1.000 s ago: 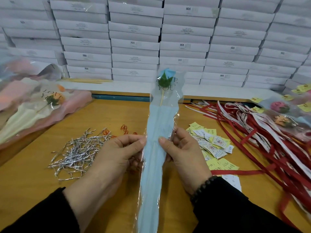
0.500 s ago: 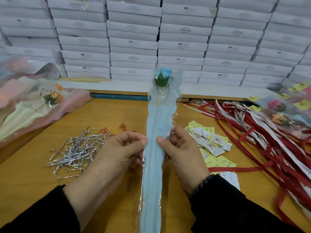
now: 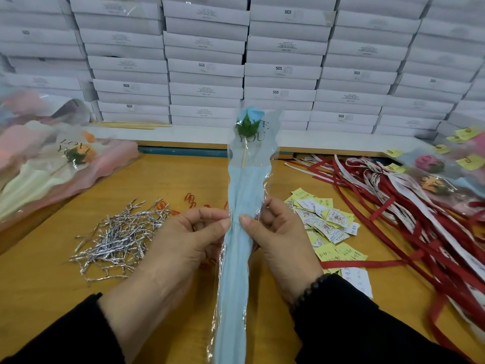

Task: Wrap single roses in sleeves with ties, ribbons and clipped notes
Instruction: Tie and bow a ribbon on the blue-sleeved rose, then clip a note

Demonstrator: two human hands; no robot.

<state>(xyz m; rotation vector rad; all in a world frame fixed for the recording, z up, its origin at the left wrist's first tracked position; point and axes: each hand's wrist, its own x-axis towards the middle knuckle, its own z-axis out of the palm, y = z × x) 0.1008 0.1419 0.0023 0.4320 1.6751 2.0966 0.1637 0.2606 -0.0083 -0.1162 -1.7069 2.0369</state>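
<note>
Item: 1 blue rose [image 3: 246,115] in a sleeve [image 3: 237,248], held upright over the tabletop [image 3: 47,279] middle.
Left hand [image 3: 168,248]: thumb and curled fingers pinch the sleeve's left side.
Right hand [image 3: 282,240]: the same pinch on the right side, thumbs nearly meeting.
Step, by judgement: gathering the sleeve around the stem; no tie on it yet.
Next calls for: 1 hand keeping the gather, the other fetching a tie from the silver ties [image 3: 118,235] by the left edge.
Writing: "LOVE YOU" on the sleeve, partly hidden; "SGS" on boxes [image 3: 283,48]; notes [image 3: 325,222] illegible.
Ribbons [image 3: 409,216]: right edge.
</note>
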